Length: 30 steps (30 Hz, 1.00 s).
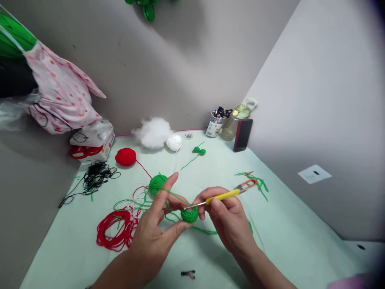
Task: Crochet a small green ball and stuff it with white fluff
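My left hand (156, 224) pinches a small, round green crochet piece (189, 215) between thumb and fingers. Green yarn runs over its raised index finger toward the piece. In my right hand (230, 218) is a crochet hook (224, 196) with a yellow handle, held like a pen. Its metal tip meets the upper edge of the crochet piece; whether it is through a stitch is too small to tell. Behind my left hand lies a green yarn ball (157, 184). Loose green yarn trails on the table below the piece.
A red yarn coil (112, 230), black yarn tangle (98, 176) and red ball (125, 157) lie left. White stuffing (155, 133) and a white ball (173, 142) are behind. Orange snips (248, 184) lie right, near green scraps (261, 182). A phone (243, 135) stands before a bottle (231, 125).
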Tool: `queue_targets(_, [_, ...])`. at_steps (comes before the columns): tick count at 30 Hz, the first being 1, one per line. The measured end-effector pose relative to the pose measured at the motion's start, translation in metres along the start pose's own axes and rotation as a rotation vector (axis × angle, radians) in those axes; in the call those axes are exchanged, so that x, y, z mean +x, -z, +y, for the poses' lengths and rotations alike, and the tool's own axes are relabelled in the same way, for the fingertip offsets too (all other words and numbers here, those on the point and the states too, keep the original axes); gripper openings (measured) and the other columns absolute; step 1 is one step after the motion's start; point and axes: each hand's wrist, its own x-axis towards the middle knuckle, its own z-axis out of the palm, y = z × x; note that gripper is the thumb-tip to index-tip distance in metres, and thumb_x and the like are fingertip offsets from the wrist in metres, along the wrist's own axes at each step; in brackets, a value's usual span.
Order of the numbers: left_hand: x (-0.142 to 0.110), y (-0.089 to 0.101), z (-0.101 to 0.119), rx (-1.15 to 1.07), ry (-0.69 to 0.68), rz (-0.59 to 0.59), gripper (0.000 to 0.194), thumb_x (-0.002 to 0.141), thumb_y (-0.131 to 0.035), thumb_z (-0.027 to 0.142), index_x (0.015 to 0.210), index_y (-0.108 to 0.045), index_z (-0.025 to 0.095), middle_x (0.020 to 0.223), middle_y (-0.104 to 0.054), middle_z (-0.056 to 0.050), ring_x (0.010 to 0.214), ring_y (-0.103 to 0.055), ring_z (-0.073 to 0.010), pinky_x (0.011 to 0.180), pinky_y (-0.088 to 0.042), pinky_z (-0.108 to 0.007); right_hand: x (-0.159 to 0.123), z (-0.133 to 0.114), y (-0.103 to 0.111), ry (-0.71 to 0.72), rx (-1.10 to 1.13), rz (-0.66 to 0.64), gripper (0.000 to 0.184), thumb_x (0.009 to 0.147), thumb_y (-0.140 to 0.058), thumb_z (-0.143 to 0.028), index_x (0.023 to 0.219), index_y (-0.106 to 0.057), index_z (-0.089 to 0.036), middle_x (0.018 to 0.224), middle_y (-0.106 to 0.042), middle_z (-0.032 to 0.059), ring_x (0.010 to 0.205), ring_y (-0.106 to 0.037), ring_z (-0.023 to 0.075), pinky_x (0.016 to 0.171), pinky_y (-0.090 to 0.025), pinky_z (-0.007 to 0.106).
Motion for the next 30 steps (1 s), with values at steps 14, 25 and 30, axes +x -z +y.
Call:
queue_targets(14, [0.006,0.006,0.010,0.028,0.001,-0.115,0.075,0.088,-0.074,0.022,0.155,-0.044,0.035,0.100,-0.072,0.001,0.101,-0.069,-0.0218,0.104,-0.049,-0.039,0.005,-0.019,0.020,0.058,-0.143,-0.253,0.019,0.107,-0.055,-0.034,0.107,-0.072,-0.025,0.102,-0.081,0.0035,0.083,-0.074,0.0133,0.079,-0.059,0.028])
queue_targets(25, [0.008,0.010,0.013,0.179,-0.091,-0.145,0.074,0.090,-0.070,0.018,0.155,-0.042,0.039,0.099,-0.074,0.003,0.101,-0.072,-0.0190,0.099,-0.054,-0.032,0.000,-0.035,0.025,0.205,-0.516,-0.383,0.024,0.108,-0.050,-0.023,0.119,-0.071,-0.027,0.112,-0.076,0.0056,0.101,-0.072,0.0182,0.090,-0.057,0.036])
queue_targets(30, [0.006,0.014,0.013,0.328,-0.213,-0.162,0.067,0.093,-0.065,0.015,0.152,-0.045,0.039,0.101,-0.076,0.003,0.099,-0.074,-0.0178,0.096,-0.057,-0.031,0.001,-0.037,0.024,0.203,-0.562,-0.397,0.024,0.108,-0.049,-0.021,0.117,-0.070,-0.025,0.110,-0.076,0.0066,0.100,-0.072,0.0179,0.090,-0.058,0.034])
